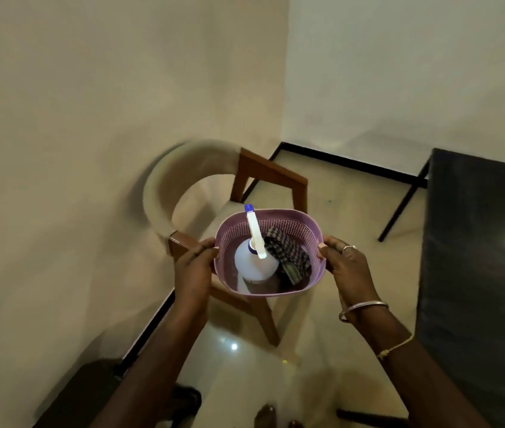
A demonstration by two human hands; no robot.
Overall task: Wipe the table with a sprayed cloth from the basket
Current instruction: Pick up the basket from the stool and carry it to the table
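A purple perforated basket (306,225) is held in the air above a chair. My left hand (194,267) grips its left rim and my right hand (345,264) grips its right rim. Inside the basket stands a white spray bottle (256,267) with a white trigger head and a blue nozzle tip. A dark checked cloth (289,254) lies crumpled beside the bottle on the right. The dark table (479,257) fills the right side of the view, with a glossy top and black legs.
A wooden chair (263,177) with a cream curved backrest stands below the basket, close to the left wall. The floor (353,205) is pale glossy tile. A dark object (84,393) sits at the lower left by the wall. My toes (265,417) show at the bottom.
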